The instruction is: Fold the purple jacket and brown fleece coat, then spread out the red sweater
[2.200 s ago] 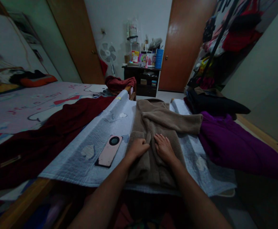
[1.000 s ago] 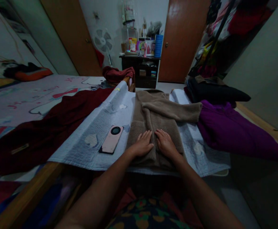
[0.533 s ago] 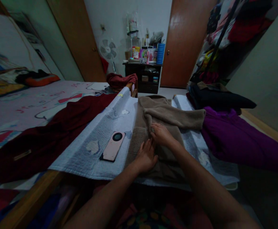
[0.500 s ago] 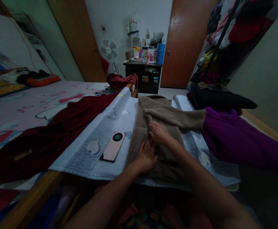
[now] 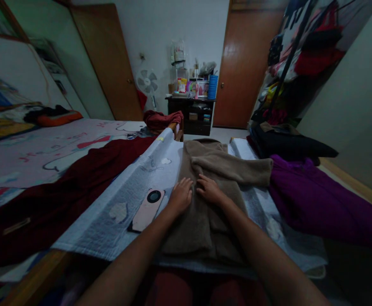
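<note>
At the far left, a dark red garment (image 5: 67, 174) lies along the edge of the bed (image 5: 61, 142), well apart from both hands. Next to it, a pale blue quilted cloth (image 5: 92, 231) is spread, and on this cloth lies a pink phone (image 5: 146, 214), its near end just beside the left forearm. Then comes the left hand (image 5: 181, 197), palm down on the left part of the brown fleece garment (image 5: 188, 238); its fingers are extended, only a little apart, and they grip nothing that can be seen. The brown garment lies on the cloth, directly under both hands, and its long axis runs straight away from the person, with parts of it both in front of the fingers and behind the wrists. The right hand (image 5: 208, 190) rests near the middle of it, fingers loosely stretched and slightly bent, pointing to the left, with no fabric visible between them. The two hands are near each other but apart. Beyond, the sleeve (image 5: 243, 171) lies across that long axis and points to the right; the right hand is the nearer one to it. The sleeve's end reaches the purple garment (image 5: 319, 199), though whether they touch is difficult to tell.
</note>
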`<move>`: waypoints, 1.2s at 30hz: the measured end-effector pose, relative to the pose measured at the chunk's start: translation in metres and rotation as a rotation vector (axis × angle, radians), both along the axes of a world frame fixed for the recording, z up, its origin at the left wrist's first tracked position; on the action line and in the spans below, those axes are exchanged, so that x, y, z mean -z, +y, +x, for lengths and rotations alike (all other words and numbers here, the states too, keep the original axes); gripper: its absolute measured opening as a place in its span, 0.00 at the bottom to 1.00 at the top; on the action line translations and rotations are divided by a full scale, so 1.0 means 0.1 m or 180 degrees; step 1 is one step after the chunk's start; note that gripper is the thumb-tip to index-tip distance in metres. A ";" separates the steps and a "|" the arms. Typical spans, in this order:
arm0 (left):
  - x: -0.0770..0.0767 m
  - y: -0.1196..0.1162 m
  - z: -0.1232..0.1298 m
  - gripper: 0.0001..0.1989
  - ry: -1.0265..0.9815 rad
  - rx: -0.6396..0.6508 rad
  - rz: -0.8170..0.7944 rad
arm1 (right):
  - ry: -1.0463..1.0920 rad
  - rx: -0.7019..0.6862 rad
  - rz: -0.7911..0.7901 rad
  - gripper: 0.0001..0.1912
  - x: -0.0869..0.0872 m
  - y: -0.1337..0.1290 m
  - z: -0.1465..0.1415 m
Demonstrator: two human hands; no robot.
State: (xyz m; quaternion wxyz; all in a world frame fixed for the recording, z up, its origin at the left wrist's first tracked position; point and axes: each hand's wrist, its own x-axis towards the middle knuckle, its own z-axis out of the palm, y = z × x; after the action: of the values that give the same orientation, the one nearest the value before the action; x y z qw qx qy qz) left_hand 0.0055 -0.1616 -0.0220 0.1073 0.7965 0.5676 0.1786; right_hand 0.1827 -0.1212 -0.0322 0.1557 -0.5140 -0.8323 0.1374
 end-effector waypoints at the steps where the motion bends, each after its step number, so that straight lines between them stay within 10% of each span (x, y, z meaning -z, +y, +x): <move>1: 0.04 0.08 0.02 0.23 0.0208 -0.0092 0.0034 | 0.0115 0.0018 0.0052 0.21 -0.04 0.01 0.04; 16: 0.34 0.12 0.19 0.27 0.0934 -0.0127 0.0458 | -0.1161 0.1919 0.0904 0.18 -0.76 0.43 1.67; 27: 0.39 0.11 0.18 0.26 0.0874 -0.0168 0.0679 | -0.1891 0.1986 0.0348 0.15 -0.77 0.65 1.96; 36: 0.42 0.10 0.17 0.25 0.0719 -0.0153 0.0678 | -0.1331 0.2043 0.0275 0.15 -1.27 0.70 2.05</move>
State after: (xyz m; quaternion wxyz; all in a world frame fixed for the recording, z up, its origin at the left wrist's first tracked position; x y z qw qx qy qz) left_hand 0.0224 -0.1513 -0.0636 -0.0467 0.8046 0.5728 0.1496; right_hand 0.3876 -0.0513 0.0951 0.0392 -0.7583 -0.6479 -0.0614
